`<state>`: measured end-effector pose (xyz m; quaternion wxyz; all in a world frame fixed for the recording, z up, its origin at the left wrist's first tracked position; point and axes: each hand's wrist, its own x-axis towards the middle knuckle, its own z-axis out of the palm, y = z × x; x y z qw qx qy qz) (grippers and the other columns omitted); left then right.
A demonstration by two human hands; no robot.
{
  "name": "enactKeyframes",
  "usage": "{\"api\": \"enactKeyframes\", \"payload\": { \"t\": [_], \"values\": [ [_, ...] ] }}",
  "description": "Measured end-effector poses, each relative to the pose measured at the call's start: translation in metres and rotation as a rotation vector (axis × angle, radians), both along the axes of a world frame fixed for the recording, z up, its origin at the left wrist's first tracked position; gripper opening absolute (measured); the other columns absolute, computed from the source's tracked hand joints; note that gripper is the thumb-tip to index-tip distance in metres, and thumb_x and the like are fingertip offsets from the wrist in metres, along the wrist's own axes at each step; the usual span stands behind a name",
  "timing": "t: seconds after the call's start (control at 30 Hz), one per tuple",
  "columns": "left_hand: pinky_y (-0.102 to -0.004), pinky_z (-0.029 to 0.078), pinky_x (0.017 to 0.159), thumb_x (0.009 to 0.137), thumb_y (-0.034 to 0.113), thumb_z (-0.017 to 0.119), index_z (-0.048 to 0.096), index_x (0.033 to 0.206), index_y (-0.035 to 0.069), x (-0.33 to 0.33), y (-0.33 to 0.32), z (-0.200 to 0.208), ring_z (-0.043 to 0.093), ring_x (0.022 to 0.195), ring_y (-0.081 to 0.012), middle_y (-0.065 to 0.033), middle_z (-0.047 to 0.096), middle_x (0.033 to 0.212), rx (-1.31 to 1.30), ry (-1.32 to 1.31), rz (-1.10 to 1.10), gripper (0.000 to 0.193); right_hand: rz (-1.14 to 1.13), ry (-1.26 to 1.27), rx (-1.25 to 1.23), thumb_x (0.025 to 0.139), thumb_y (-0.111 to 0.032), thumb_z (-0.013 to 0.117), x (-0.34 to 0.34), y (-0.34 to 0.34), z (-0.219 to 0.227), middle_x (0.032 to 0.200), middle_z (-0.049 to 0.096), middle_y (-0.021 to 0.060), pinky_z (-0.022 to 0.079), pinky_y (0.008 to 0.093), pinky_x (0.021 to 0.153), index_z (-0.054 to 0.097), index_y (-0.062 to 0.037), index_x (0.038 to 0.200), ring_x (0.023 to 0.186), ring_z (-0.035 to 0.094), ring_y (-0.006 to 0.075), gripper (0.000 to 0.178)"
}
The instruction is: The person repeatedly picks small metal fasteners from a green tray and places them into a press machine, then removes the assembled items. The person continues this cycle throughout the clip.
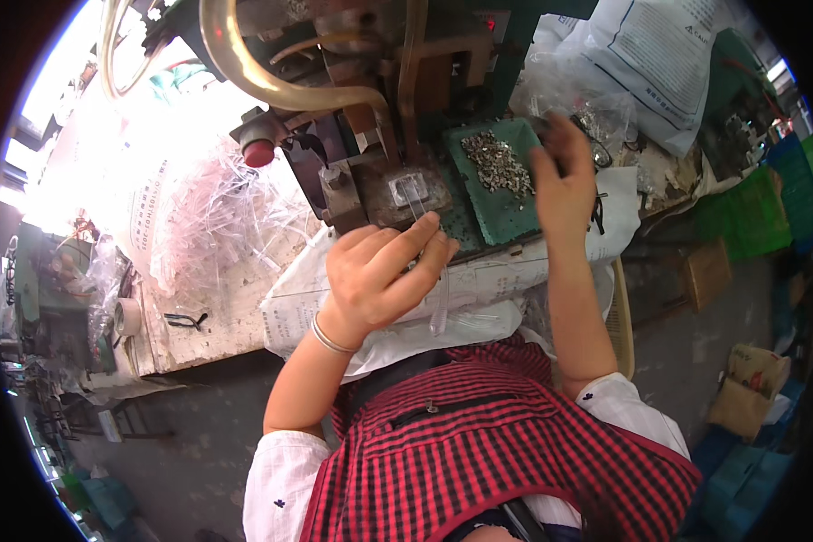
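Observation:
My left hand is closed on a clear plastic strip, pinched between thumb and fingers. The strip's far end lies over a small bright metal plate on the machine's block. Its lower end, or another clear piece, hangs below my fingers. My right hand is raised at the right edge of a green tray. Its thumb and fingers stand apart, slightly blurred, and nothing shows between them. Small grey metal pieces are heaped in the tray.
A red push button sticks out at the machine's left. Thick yellowish hoses hang in front of the machine. Many clear strips are piled on the left of the bench, near black snips and a tape roll. A white sack stands at back right.

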<state>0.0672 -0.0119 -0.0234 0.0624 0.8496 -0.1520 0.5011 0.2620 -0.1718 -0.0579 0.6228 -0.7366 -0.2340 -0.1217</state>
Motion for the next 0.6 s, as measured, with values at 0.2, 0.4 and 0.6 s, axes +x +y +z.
{"api": "enactKeyframes", "payload": {
  "t": [0.2, 0.4, 0.6],
  "values": [
    [-0.0243, 0.043, 0.048, 0.076, 0.011, 0.087, 0.07, 0.093, 0.008, 0.006, 0.002, -0.01, 0.057, 0.056, -0.0088, -0.0077, 0.075, 0.102, -0.006, -0.038, -0.002, 0.025, 0.029, 0.059, -0.533, 0.085, -0.01, 0.072, 0.002, -0.054, -0.037, 0.107, 0.073, 0.0091, 0.053, 0.0399, 0.086, 0.074, -0.006, 0.103, 0.097, 0.068, 0.029, 0.018],
    [-0.0275, 0.053, 0.055, 0.073, 0.004, 0.087, 0.073, 0.106, 0.006, -0.016, -0.013, -0.003, 0.069, 0.065, -0.0171, -0.0129, 0.078, 0.11, -0.204, 0.126, 0.052, 0.035, -0.116, -0.243, -0.836, 0.08, -0.016, 0.075, -0.015, -0.045, -0.033, 0.09, 0.07, 0.0106, 0.053, 0.048, 0.079, 0.074, -0.0082, 0.084, 0.088, 0.067, 0.0353, 0.009],
    [-0.0287, 0.056, 0.064, 0.081, 0.005, 0.081, 0.075, 0.11, 0.005, -0.096, -0.024, -0.01, 0.072, 0.077, -0.0191, -0.0134, 0.078, 0.113, -0.28, 0.185, 0.198, 0.03, -0.15, -0.133, -0.684, 0.082, -0.012, 0.073, -0.023, -0.04, -0.034, 0.085, 0.073, 0.0098, 0.055, 0.0462, 0.075, 0.073, -0.0069, 0.086, 0.084, 0.07, 0.0336, 0.007]
  ]
}}
